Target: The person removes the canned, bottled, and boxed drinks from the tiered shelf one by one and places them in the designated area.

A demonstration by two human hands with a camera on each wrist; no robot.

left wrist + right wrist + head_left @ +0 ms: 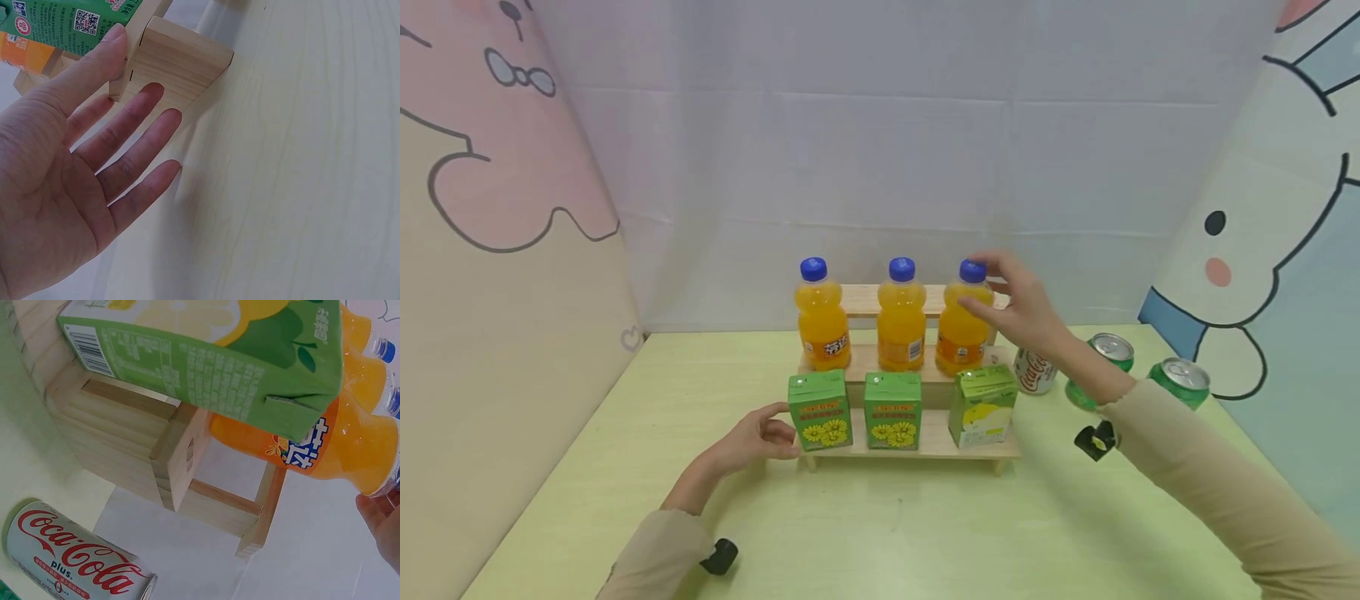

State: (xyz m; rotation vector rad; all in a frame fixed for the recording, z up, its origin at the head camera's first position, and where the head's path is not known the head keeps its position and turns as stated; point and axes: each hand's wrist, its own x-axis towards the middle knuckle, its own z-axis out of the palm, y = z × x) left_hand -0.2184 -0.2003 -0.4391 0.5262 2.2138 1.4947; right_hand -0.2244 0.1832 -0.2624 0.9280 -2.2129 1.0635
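Note:
In the head view, my right hand (1021,308) holds the top of the rightmost orange soda bottle (962,333), thumb in front of it and fingers around by its blue cap. That bottle stands on the middle tier of a wooden step rack (936,425). Two more orange soda bottles, the middle one (902,325) and the left one (822,325), stand in line with it. My left hand (81,169) is at the rack's left end, fingers loosely extended, thumb tip at the rack's edge beside the left green drink carton (820,412).
A middle green carton (892,412) and a lemon drink carton (983,408) share the front tier. Right of the rack stand a Coca-Cola can (1034,371) and two green cans, one (1105,354) partly behind my right forearm. A white curtain (887,167) hangs behind the table.

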